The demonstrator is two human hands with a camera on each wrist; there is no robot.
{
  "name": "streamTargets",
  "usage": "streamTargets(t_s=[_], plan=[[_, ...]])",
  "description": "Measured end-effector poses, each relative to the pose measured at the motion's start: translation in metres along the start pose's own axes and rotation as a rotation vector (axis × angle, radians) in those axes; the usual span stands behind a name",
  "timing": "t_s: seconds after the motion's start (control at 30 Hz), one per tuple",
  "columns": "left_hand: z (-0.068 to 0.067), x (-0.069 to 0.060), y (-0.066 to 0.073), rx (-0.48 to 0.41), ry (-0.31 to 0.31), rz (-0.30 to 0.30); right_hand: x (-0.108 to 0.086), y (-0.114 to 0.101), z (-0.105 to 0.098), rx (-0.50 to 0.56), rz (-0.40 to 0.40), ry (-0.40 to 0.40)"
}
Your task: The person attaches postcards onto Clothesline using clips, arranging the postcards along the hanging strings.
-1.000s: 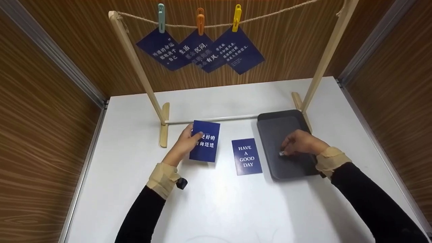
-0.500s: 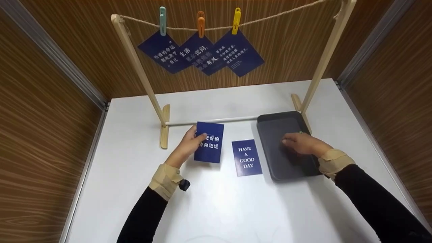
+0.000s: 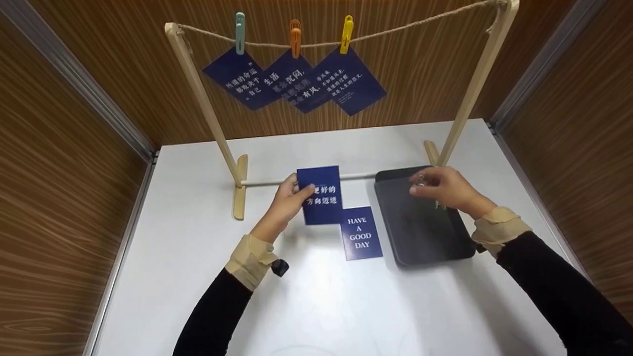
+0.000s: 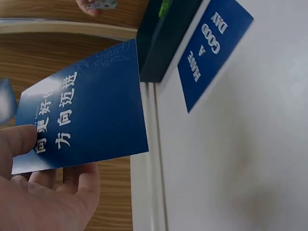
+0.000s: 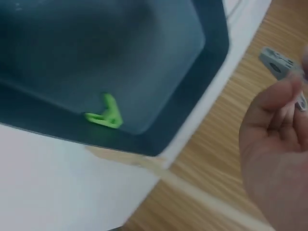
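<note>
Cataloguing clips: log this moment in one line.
left hand: holds blue card; right hand: pinches gray clothespin; tray: green clothespin inside; rope: three cards clipped; table: HAVE A GOOD DAY card

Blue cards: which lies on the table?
The HAVE A GOOD DAY card; the left hand grips another card, and three cards hang along the rope.

On the flat card (image 3: 361, 233) lying on the table (image 3: 321, 306) we read, in white capitals on four lines, "HAVE A GOOD DAY". On the held card (image 3: 324, 215), gripped in the left hand (image 3: 291, 199), we read two lines in Chinese, "向更好的" and "方向迈进"; the thumb hides the first character from above, but the left wrist view shows it. On the left hanging card (image 3: 232, 74) we make out "所谓的命运 都取决于 自己" between quotation marks. The middle hanging card (image 3: 293, 89) gives us "生活", "沉闷" and "有风", the rest blurred. On the right hanging card (image 3: 357, 74) we read "不如追风去", "追逐的过程" and "就是人生的意义"; the small print beneath is illegible.
</note>
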State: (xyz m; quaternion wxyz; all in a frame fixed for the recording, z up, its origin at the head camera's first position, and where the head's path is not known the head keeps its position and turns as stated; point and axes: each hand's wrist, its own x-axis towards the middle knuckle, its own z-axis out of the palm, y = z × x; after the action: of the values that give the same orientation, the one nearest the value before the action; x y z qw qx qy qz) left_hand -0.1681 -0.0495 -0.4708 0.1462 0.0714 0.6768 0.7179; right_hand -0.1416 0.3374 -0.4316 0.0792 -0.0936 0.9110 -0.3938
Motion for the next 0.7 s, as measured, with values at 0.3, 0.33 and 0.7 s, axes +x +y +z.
streamTargets(t_s=[0.3,0.33,0.7], plan=[[0.055,0.03,0.07,-0.224,0.007,0.13,0.028,-0.099,-0.064,0.103,-0.051,0.34],[0.06,0.034,0.078,-0.245,0.008,0.134,0.033,-0.112,-0.073,0.108,-0.061,0.379],[0.103,0.079,0.138,-0.448,0.062,0.074,0.081,-0.213,-0.144,0.557,-0.191,0.384]])
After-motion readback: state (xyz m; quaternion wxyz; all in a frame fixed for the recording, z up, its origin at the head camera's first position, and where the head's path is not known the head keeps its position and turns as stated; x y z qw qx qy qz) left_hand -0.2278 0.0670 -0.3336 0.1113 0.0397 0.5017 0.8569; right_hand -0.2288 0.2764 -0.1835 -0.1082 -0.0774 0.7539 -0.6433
